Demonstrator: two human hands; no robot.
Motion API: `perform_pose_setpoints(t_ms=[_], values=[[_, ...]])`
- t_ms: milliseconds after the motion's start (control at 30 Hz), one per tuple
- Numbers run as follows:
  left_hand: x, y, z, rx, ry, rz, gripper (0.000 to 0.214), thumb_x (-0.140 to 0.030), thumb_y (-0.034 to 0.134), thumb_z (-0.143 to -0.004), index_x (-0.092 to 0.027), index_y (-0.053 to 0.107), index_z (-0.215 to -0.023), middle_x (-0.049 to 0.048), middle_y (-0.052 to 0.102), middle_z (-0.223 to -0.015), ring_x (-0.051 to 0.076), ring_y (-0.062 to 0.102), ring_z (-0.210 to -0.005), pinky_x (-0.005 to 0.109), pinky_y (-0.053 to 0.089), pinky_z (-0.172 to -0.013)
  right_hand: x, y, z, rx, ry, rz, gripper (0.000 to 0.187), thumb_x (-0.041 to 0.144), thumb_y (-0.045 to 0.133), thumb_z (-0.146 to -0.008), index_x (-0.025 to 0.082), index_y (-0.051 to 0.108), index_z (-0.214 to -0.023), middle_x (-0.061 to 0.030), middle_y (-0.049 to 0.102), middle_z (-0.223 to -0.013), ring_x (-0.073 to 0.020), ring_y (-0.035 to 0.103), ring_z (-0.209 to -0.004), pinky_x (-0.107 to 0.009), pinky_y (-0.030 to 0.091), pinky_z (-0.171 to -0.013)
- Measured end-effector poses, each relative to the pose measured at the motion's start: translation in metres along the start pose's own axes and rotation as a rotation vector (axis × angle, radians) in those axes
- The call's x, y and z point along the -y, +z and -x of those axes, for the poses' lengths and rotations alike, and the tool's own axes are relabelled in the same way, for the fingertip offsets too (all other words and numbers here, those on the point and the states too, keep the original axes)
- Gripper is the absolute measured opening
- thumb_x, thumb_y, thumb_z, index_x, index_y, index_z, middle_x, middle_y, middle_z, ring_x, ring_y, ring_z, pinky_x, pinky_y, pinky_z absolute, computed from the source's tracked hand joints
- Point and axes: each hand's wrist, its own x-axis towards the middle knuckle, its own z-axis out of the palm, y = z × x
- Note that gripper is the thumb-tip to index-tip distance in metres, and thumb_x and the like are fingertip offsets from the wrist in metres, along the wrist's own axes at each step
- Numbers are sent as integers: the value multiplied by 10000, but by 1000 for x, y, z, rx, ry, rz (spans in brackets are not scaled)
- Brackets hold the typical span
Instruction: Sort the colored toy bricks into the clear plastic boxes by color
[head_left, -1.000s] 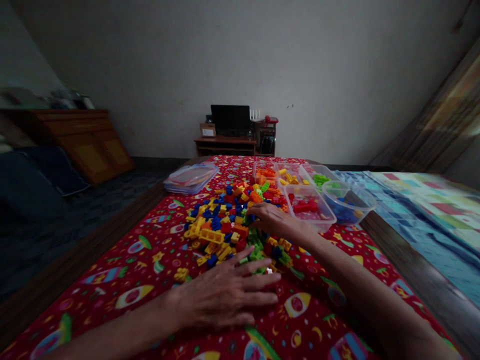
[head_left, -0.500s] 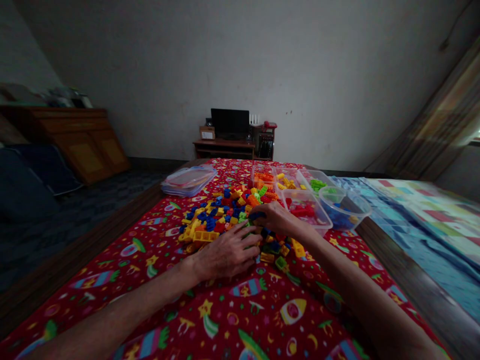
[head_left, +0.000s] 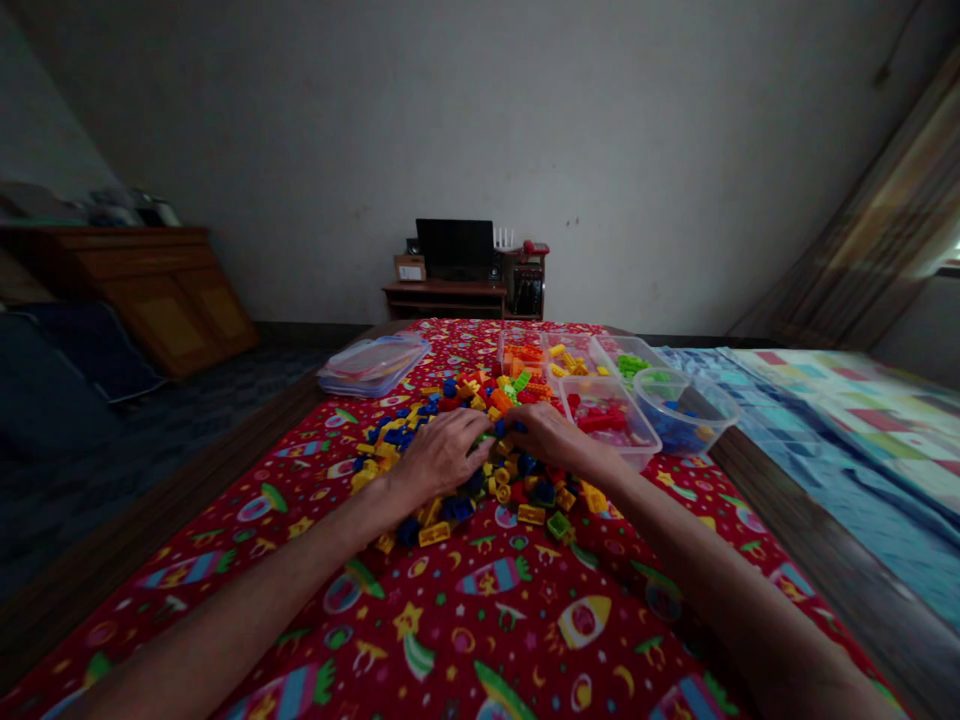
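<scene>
A heap of mixed building blocks (head_left: pixel 501 486) in yellow, blue, red, orange and green lies on the red patterned tablecloth (head_left: pixel 450 620). My left hand (head_left: pixel 448 452) rests over the heap's middle, fingers curled down with a bit of green at the fingertips; what they hold is hidden. Close beside it, my right hand (head_left: pixel 549 434) has its fingers pinched together on a dark blue block (head_left: pixel 516 426), mostly covered by the fingers. Right of the heap, clear tubs hold red blocks (head_left: pixel 602 417), yellow blocks (head_left: pixel 571 362), green blocks (head_left: pixel 632 368), orange blocks (head_left: pixel 523 358) and blue blocks (head_left: pixel 677 428).
Stacked clear lids (head_left: pixel 375 362) lie at the table's far left. The round clear tub (head_left: pixel 720 412) stands near the right wooden edge (head_left: pixel 795 530), beside a bed (head_left: pixel 825 440). A monitor (head_left: pixel 454 248) stands on a desk against the far wall.
My left hand has moved up and away from me, its fingers now curled instead of spread. Yellow and blue blocks now show on the near side. My right hand has hardly moved.
</scene>
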Motion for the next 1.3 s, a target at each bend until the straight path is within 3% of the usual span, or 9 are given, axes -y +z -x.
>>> perform_pose_setpoints(t_ms=[133, 267, 500, 700, 833, 933, 1067, 1200, 1300], values=[[9, 3, -14, 8, -142, 164, 317, -303, 368, -940, -166, 628, -1058, 94, 670, -1071, 217, 628, -998, 335, 491, -889, 0, -10, -1, -36, 16, -30, 154, 119, 553, -842, 113, 684, -923, -35, 636, -741, -103, 520, -653, -210, 345, -604], [23, 1, -25, 28, -243, 307, 351, -366, 403, -910, -156, 673, -988, 91, 706, -1013, 224, 651, -960, 333, 488, -888, -8, -45, 2, -194, 130, 43, 153, 153, 552, -829, 129, 701, -849, -22, 631, -688, -95, 493, -600, -218, 320, -576], [54, 2, -22, -2, -362, 549, 391, -457, 501, -809, -160, 718, -942, 57, 748, -932, 214, 680, -848, 295, 515, -782, -71, -114, 37, -506, 495, 349, 182, 202, 568, -758, 144, 730, -818, -58, 679, -710, -154, 582, -642, -260, 388, -628], [63, 6, -14, -29, -403, 516, 358, -443, 524, -771, -180, 748, -864, 43, 759, -891, 216, 683, -828, 289, 508, -787, -126, -127, 74, -385, 779, 514, 211, 157, 549, -739, 129, 743, -816, -91, 677, -663, -217, 618, -667, -301, 409, -610], [64, 4, -14, 0, -372, 486, 356, -458, 563, -758, -193, 740, -918, 43, 750, -946, 220, 677, -878, 294, 495, -820, -137, -123, 81, -241, 836, 540, 219, 152, 553, -745, 127, 746, -845, -117, 701, -758, -219, 632, -729, -290, 409, -617], [63, 3, -15, 48, -405, 407, 315, -403, 643, -693, -193, 732, -911, 52, 741, -970, 231, 670, -890, 314, 491, -837, -124, -121, 73, -298, 752, 579, 262, 213, 512, -810, 139, 735, -926, -125, 708, -834, -217, 626, -762, -289, 398, -635], [62, -1, -17, 53, -434, 314, 261, -337, 644, -679, -179, 725, -869, 67, 735, -959, 238, 660, -887, 338, 486, -861, -74, -109, 44, -363, 580, 586, 274, 211, 452, -858, 139, 708, -924, -121, 697, -838, -177, 577, -700, -267, 341, -595], [62, -11, -18, -14, -478, 430, 340, -434, 628, -696, -170, 724, -889, 67, 731, -975, 245, 651, -918, 335, 488, -859, -9, -67, 10, -197, 304, 517, 313, 134, 369, -876, 151, 668, -786, -62, 646, -683, -110, 453, -548, -252, 256, -539], [58, -19, -17, 17, -547, 670, 464, -522, 618, -706, -158, 711, -979, 57, 734, -968, 238, 657, -896, 328, 502, -820, 28, -27, -3, -31, 167, 419, 287, 155, 390, -894, 154, 662, -803, -61, 656, -728, -110, 469, -563, -253, 245, -530]])
